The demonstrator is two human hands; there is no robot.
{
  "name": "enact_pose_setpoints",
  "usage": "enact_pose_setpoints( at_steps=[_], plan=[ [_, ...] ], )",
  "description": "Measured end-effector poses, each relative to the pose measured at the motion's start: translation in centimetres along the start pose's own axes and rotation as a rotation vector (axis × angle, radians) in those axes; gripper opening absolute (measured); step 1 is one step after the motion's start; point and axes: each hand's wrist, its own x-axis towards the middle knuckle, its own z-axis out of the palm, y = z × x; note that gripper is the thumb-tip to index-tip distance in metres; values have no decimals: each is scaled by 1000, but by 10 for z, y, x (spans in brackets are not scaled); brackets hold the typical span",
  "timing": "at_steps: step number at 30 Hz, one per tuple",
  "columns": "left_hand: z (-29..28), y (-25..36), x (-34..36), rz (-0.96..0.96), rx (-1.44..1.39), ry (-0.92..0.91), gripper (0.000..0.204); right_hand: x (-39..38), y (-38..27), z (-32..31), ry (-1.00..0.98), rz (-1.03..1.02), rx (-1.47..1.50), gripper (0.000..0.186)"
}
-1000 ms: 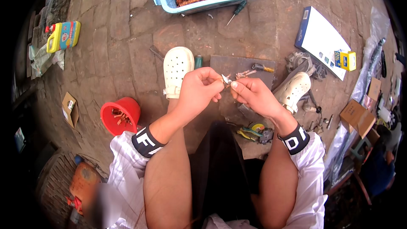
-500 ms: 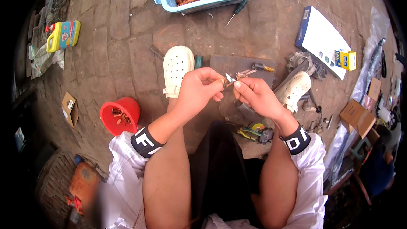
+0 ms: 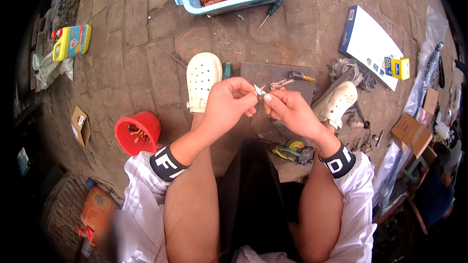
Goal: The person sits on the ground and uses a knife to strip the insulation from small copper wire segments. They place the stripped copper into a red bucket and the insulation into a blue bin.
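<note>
My left hand (image 3: 231, 100) and my right hand (image 3: 285, 107) meet above a dark metal plate (image 3: 301, 98), fingers pinched on a small copper-coloured piece with a pale pointed bit (image 3: 259, 89); which fingers hold which part is too small to be sure. Copper scraps (image 3: 281, 84) lie on the plate beside a black-and-yellow handled tool (image 3: 301, 77). A green cylinder (image 3: 226, 70) stands next to a cream clog (image 3: 202, 75) on my left foot; another clog (image 3: 341, 100) is on my right. A red bucket (image 3: 153, 136) of copper scraps stands left of my legs.
A blue tub (image 3: 234, 5) of copper coils sits ahead, a screwdriver (image 3: 273, 9) beside it. A yellow jug (image 3: 73, 44) lies left; a white box (image 3: 368, 39), yellow box (image 3: 397, 68) and cardboard (image 3: 409, 134) are right. Pliers (image 3: 287, 152) and metal parts lie near my legs.
Both hands stay pinched in nearly the same spot. The right fingertips shifted slightly right half a second ago and are back closer to the left fingertips now.
</note>
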Motion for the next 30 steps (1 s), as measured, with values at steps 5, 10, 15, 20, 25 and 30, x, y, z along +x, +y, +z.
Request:
enact_pose_setpoints(
  at_steps=[5, 10, 15, 20, 25, 30],
  plan=[
    [1, -2, 0, 0, -14, -3, 2, 0, -1, 4, 7, 80, 125, 41],
    [3, 0, -3, 17, -18, 42, 1, 1, -4, 3, -32, 163, 248, 40],
    [-1, 0, -1, -17, -93, 40, 2, 1, 1, -2, -59, 121, 200, 40],
    [1, -2, -1, 7, -45, -3, 3, -2, 0, 2, -67, 113, 233, 39],
    [2, -3, -2, 11, -17, 10, 3, 0, 2, 0, -84, 120, 272, 38],
    [4, -1, -3, 36, -18, 21, 2, 0, -1, 1, -51, 127, 261, 40]
  ],
)
